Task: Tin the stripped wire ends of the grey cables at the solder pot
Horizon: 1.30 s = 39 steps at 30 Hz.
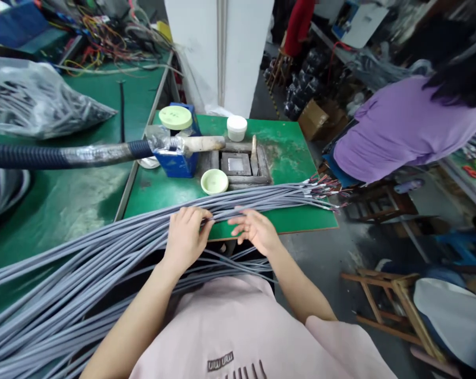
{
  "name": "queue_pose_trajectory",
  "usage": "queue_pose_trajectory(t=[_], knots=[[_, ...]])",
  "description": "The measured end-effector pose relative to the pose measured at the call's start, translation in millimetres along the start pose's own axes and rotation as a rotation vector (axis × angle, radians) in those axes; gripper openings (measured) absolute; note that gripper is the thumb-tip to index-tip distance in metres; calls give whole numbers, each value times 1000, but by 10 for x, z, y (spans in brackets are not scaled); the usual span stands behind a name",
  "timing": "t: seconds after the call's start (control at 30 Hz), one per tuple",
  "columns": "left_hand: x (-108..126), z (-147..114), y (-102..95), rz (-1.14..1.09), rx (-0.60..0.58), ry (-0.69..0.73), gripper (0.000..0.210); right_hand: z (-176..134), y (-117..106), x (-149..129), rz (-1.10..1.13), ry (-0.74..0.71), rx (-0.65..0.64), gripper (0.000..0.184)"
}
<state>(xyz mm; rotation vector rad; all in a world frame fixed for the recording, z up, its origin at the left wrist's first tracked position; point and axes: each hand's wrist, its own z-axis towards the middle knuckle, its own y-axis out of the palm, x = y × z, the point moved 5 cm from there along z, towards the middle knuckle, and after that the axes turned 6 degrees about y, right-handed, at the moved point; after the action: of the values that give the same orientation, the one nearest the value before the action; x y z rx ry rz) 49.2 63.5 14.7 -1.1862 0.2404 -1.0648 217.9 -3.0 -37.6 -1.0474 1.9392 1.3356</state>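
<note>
A long bundle of grey cables [238, 198] runs across the green table from lower left to the right, where stripped ends [324, 187] show thin coloured wires and white bits. My left hand [186, 234] rests on the near side of the bundle, thumb and fingers closed on a grey cable. Just to the right, my right hand [259, 231] hovers at the near edge of the bundle, its fingers loosely curled and apart with nothing seen in them. More grey cables [238, 266] lie across my lap below the table edge.
Behind the bundle stand a framed metal pot [235, 164], a brush-like tool [254, 156], a pale green dish [214, 181], a white tub [236, 128] and a blue box [178, 164]. A ribbed hose [103, 155] reaches in from the left. A person in purple [407, 126] sits at right.
</note>
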Motion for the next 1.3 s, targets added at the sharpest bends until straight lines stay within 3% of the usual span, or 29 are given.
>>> queue_pose_trajectory(t=[0.1, 0.2, 0.3, 0.37, 0.5, 0.63, 0.73, 0.83, 0.97, 1.03, 1.17, 1.3], knots=[[127, -105, -51, -166, 2, 102, 9, -175, -407, -481, -8, -337, 294, 40], [229, -222, 58, -282, -111, 155, 10, -515, -672, -888, -73, -697, 553, 37], [269, -264, 187, -403, -173, 78, 15, -797, -601, -992, -268, -888, 574, 31], [282, -236, 231, -599, -165, -22, 27, -822, -421, -849, -540, -761, 432, 27], [335, -121, 268, -1163, -139, -231, 41, -745, -135, -265, -1131, -288, 107, 27], [296, -50, 286, -1385, -15, -449, 31, -743, -46, 69, -1342, -96, -64, 27], [278, -51, 346, -1444, 14, -544, 35, -762, -21, 129, -1310, -31, -151, 27], [311, -55, 413, -1472, 14, -572, 41, -743, 41, 90, -1217, -72, -186, 26], [408, -37, 482, -1458, -37, -573, 43, -634, 108, -39, -1133, -279, 90, 21], [423, -23, 494, -1463, -27, -589, 42, -578, 140, -48, -1082, -327, 165, 21], [394, -6, 505, -1526, 3, -618, 40, -478, 164, -1, -906, -293, 96, 27], [368, -3, 490, -1629, 58, -607, 34, -417, 117, 28, -589, -201, 6, 26]])
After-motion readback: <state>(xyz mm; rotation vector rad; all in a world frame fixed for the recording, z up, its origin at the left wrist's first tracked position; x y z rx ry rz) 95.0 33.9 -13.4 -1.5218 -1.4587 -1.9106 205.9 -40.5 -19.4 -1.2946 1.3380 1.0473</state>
